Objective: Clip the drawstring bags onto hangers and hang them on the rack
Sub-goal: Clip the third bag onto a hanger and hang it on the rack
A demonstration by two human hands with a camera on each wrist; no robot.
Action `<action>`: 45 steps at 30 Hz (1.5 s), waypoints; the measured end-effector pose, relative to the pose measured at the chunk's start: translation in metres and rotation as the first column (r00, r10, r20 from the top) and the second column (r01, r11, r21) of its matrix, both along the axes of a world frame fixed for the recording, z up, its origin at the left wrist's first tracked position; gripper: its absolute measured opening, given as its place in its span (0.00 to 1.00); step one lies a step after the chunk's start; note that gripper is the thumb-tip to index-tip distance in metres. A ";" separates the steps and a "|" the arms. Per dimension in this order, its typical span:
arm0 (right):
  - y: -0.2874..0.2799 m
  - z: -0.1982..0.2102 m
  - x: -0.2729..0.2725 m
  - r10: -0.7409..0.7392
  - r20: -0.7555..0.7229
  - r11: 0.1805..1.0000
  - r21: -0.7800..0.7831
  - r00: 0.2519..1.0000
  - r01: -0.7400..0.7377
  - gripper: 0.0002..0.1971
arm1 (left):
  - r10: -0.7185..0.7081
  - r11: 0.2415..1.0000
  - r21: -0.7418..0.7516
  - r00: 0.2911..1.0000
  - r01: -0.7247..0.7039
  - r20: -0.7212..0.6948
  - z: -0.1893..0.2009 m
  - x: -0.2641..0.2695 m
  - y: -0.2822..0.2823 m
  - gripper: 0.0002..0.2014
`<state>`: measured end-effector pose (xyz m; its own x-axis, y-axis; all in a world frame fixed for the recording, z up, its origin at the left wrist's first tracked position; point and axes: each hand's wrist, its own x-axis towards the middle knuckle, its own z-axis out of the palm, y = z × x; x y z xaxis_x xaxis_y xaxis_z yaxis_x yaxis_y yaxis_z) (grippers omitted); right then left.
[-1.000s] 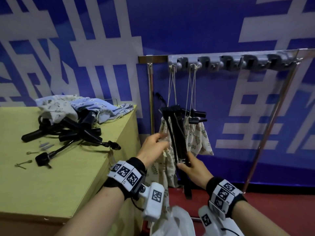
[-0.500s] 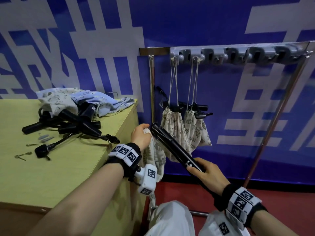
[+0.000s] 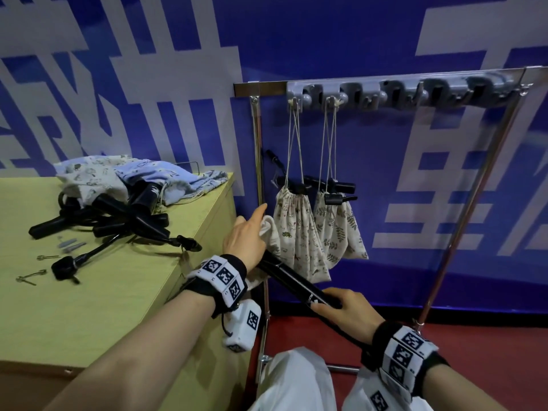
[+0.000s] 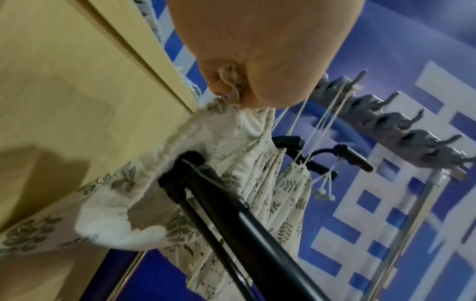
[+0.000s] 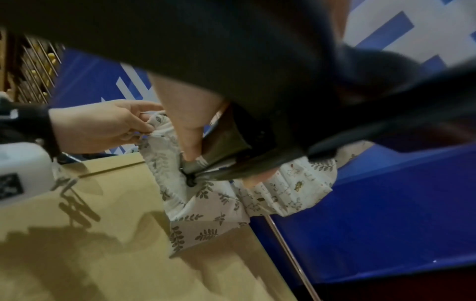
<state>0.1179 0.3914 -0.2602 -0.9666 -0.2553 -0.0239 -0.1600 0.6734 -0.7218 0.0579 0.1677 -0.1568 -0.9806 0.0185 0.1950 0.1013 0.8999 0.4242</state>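
Note:
My left hand [image 3: 249, 232] pinches the gathered top and cord of a leaf-print drawstring bag [image 3: 270, 232] beside the table corner; the pinch shows in the left wrist view [image 4: 231, 81]. My right hand [image 3: 338, 305] grips a black hanger [image 3: 292, 281] that slants up-left, and its end is pushed into the bag's cloth [image 5: 203, 205]. The hanger's end [image 4: 185, 169] lies against the bag's hem [image 4: 123, 183]. Two more bags [image 3: 296, 235] [image 3: 339, 229] hang by their cords from the grey hook rail [image 3: 385, 91] of the rack.
A yellow table [image 3: 89, 292] stands at left, with a pile of black hangers [image 3: 118, 221], loose bags [image 3: 133, 176] and small metal pins [image 3: 29, 275]. The rack's steel posts [image 3: 258, 173] [image 3: 462, 218] frame the hanging bags. Several hooks [image 3: 444, 90] at right hold nothing.
The hanger has dropped from upright to a low slant in my right hand. My left hand has carried the bag's top left and down, toward the table corner.

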 end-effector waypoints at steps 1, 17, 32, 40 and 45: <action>-0.003 0.002 -0.001 -0.030 0.040 1.000 0.008 0.999 0.029 0.12 | -0.008 0.999 -0.040 1.000 0.007 -0.011 -0.001 0.003 0.002 0.37; -0.040 0.040 -0.006 0.263 0.584 0.597 -0.724 0.768 0.346 0.06 | -0.199 0.960 0.192 0.978 0.206 -0.058 -0.026 0.018 0.008 0.12; -0.043 0.042 -0.015 0.115 0.486 0.516 -0.775 0.866 0.366 0.23 | -0.371 0.815 0.506 0.925 0.282 0.082 -0.009 0.036 0.037 0.13; -0.052 0.043 -0.032 0.046 0.404 0.510 -0.796 0.914 0.327 0.17 | -0.349 0.673 0.726 0.926 0.141 0.143 0.014 0.032 0.040 0.09; -0.048 0.041 -0.033 -0.050 0.337 0.694 -0.665 0.940 0.275 0.14 | -0.260 0.639 0.764 0.959 0.086 0.110 0.006 0.023 0.046 0.26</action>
<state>0.0851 0.3438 -0.2190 -0.9743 -0.1458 -0.1715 0.1794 -0.0431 -0.9828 0.0813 0.2137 -0.1504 -0.9916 0.1255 0.0303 0.0602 0.2418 0.9684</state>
